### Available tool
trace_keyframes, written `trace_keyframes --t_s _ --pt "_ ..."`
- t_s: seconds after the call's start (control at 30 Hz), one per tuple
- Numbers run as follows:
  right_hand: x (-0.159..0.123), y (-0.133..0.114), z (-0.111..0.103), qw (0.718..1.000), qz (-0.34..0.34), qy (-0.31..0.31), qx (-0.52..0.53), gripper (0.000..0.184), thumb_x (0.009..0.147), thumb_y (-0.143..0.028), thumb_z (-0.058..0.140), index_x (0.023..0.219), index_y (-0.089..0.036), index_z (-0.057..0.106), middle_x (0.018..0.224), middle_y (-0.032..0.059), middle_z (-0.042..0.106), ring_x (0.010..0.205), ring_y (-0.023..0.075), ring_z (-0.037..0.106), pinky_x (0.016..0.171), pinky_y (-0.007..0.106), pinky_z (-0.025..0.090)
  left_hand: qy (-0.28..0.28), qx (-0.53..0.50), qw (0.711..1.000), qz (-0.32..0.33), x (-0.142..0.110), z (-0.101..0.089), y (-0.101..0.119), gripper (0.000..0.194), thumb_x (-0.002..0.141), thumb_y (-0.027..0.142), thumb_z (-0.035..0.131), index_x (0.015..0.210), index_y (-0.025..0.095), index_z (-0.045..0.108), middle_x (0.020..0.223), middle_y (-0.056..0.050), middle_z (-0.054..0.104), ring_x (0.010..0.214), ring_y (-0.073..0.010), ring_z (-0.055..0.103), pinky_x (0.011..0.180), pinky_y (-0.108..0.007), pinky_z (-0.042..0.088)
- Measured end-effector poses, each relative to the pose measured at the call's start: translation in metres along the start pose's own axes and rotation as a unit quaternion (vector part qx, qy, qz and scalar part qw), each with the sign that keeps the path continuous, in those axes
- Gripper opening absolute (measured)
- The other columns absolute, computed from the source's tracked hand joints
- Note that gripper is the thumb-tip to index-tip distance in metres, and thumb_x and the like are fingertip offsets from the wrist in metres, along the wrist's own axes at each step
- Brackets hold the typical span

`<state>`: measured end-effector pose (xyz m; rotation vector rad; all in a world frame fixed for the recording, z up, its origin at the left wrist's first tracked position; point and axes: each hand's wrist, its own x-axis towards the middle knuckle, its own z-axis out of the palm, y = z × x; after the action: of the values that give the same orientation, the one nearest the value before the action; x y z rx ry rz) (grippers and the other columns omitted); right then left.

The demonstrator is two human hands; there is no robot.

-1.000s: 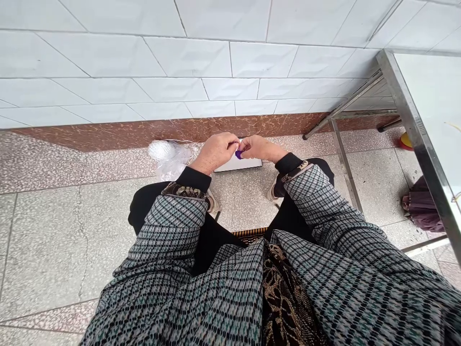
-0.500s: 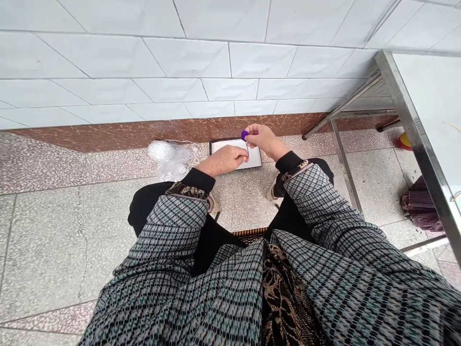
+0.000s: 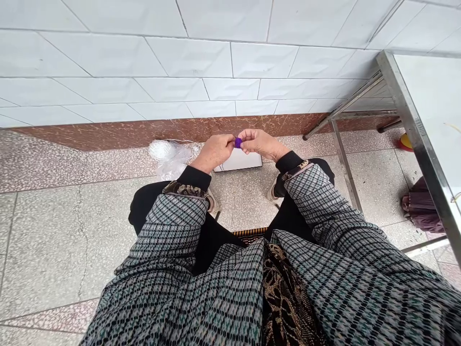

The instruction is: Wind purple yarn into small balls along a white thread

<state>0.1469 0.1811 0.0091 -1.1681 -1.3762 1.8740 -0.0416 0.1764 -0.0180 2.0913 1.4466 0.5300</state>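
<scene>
Between my two hands, above a shallow white tray with a dark rim [image 3: 245,163], is a small purple yarn piece [image 3: 238,142]. My right hand [image 3: 262,143] pinches it from the right with thumb and fingers. From the other side my left hand [image 3: 216,151] is closed, its thumb and fingertips at the piece's left edge. A thin dark strand [image 3: 222,166] hangs below my left hand over the tray. Whether the piece is wound or crocheted is too small to tell.
White yarn [image 3: 161,150] in clear plastic lies on the floor left of the tray, by the tiled wall [image 3: 216,57]. At right stands a metal-framed table [image 3: 418,120]. Beyond its legs are a red and yellow object [image 3: 406,141] and dark purple cloth [image 3: 425,206].
Half a second ago my left hand was lower, drawing a strand down from the purple piece in my right hand. Now it has risen back against the piece, and my right hand is slightly lower.
</scene>
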Motion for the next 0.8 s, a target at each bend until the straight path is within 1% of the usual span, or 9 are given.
trace_keyframes --t_s 0.1,0.23,0.33,0.4,0.5,0.6,0.63,0.7,0.8 --pt "0.003 0.002 -0.003 0.997 0.009 0.032 0.064 0.018 0.081 -0.001 0.065 0.084 -0.017 0.057 0.067 -0.0042 0.061 0.059 0.0066 0.053 0.059 0.017 0.049 -0.029 0.01 1.0 -0.003 -0.001 0.003 0.005 0.023 0.093 0.022 0.053 0.087 0.017 0.075 0.083 -0.009 0.075 0.08 -0.023 0.067 0.075 -0.031 0.046" --pt "0.009 0.007 -0.004 0.994 0.003 0.075 0.084 0.022 0.08 0.003 0.058 0.084 -0.018 0.054 0.062 -0.0067 0.053 0.052 0.0059 0.047 0.053 0.016 0.042 -0.097 -0.001 0.995 0.022 -0.005 0.001 0.016 0.024 0.092 0.019 0.052 0.088 0.017 0.076 0.079 -0.007 0.074 0.075 -0.02 0.066 0.073 -0.03 0.045" --pt "0.012 0.007 -0.003 0.992 -0.014 0.114 0.043 0.025 0.077 0.004 0.056 0.086 -0.018 0.054 0.066 -0.0075 0.052 0.05 0.0058 0.042 0.05 0.017 0.038 -0.135 -0.001 0.99 0.046 -0.008 -0.001 0.022 0.023 0.091 0.018 0.052 0.087 0.017 0.075 0.075 -0.005 0.072 0.071 -0.0184 0.064 0.071 -0.03 0.044" --pt "0.012 0.007 -0.003 0.99 -0.015 0.135 -0.032 0.024 0.077 0.005 0.055 0.084 -0.018 0.054 0.066 -0.0074 0.052 0.051 0.0066 0.042 0.05 0.019 0.036 -0.145 0.004 0.987 0.064 -0.009 -0.002 0.024 0.022 0.091 0.019 0.054 0.085 0.017 0.074 0.075 -0.005 0.072 0.07 -0.0183 0.063 0.071 -0.03 0.043" --pt "0.012 0.009 -0.003 0.971 0.006 0.133 -0.201 0.025 0.074 0.007 0.058 0.078 -0.017 0.055 0.064 -0.0064 0.053 0.056 0.0089 0.045 0.055 0.022 0.036 -0.119 0.007 0.989 0.086 -0.009 -0.004 0.023 0.021 0.091 0.02 0.054 0.084 0.017 0.074 0.079 -0.007 0.072 0.073 -0.019 0.064 0.073 -0.031 0.045" --pt "0.01 0.012 -0.002 0.944 0.006 0.073 -0.323 0.022 0.072 0.005 0.067 0.073 -0.016 0.059 0.065 -0.005 0.057 0.063 0.0098 0.048 0.061 0.024 0.036 -0.059 0.008 0.995 0.083 -0.008 -0.006 0.02 0.022 0.091 0.02 0.054 0.087 0.016 0.075 0.089 -0.009 0.075 0.082 -0.0208 0.066 0.079 -0.033 0.048" --pt "0.01 0.012 -0.001 0.944 0.005 0.047 -0.327 0.021 0.073 0.004 0.068 0.072 -0.015 0.06 0.065 -0.0048 0.058 0.063 0.0096 0.049 0.061 0.024 0.037 -0.04 0.007 0.996 0.073 -0.007 -0.007 0.019 0.021 0.091 0.02 0.054 0.088 0.016 0.075 0.092 -0.009 0.075 0.085 -0.0215 0.067 0.081 -0.033 0.049" --pt "0.007 0.012 0.0 0.961 0.016 0.011 -0.276 0.019 0.075 0.003 0.068 0.075 -0.015 0.061 0.063 -0.005 0.058 0.06 0.0089 0.049 0.059 0.023 0.037 -0.007 0.002 0.999 0.036 -0.005 -0.007 0.017 0.021 0.09 0.018 0.055 0.09 0.015 0.075 0.096 -0.01 0.076 0.088 -0.0226 0.067 0.083 -0.034 0.049" --pt "0.004 0.008 0.001 0.989 0.038 0.021 -0.14 0.022 0.077 0.006 0.065 0.078 -0.015 0.06 0.06 -0.005 0.056 0.053 0.0077 0.046 0.053 0.021 0.038 0.036 -0.009 0.999 -0.032 -0.002 -0.005 0.012 0.019 0.089 0.017 0.056 0.088 0.015 0.075 0.092 -0.01 0.077 0.085 -0.0223 0.066 0.081 -0.034 0.049"
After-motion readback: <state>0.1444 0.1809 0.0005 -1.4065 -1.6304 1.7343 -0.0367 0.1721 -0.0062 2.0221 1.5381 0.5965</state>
